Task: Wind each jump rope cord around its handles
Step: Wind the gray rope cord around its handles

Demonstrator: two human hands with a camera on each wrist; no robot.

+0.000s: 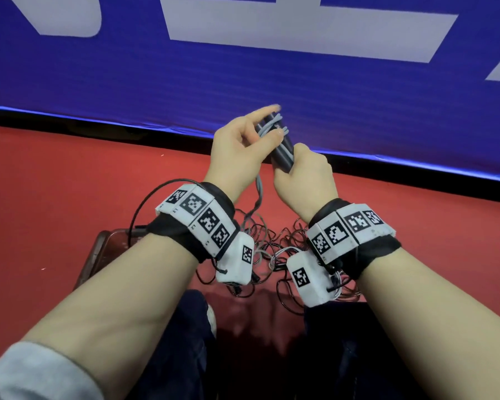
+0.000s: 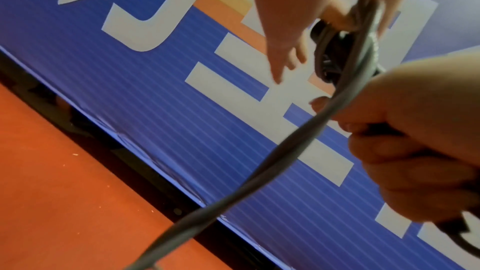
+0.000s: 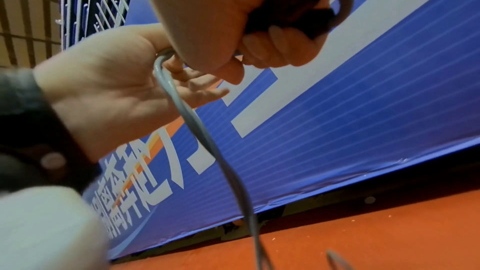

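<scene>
Two dark jump rope handles (image 1: 284,153) are held together, pointing up and away. My right hand (image 1: 303,176) grips their lower end in a fist; in the right wrist view its fingers (image 3: 275,46) curl round the handles (image 3: 314,22). A few turns of grey cord (image 1: 272,126) circle the upper end. My left hand (image 1: 241,141) pinches this cord at the top, thumb on the turns and index finger stretched out. The free cord (image 2: 259,171) hangs down between my wrists (image 1: 259,192) toward the floor.
A tangle of dark and pale cords (image 1: 274,241) lies on the red carpet (image 1: 55,197) under my wrists. A brown tray (image 1: 103,249) sits at the left. A blue banner (image 1: 243,73) stands just beyond the hands. My knees (image 1: 185,342) are below.
</scene>
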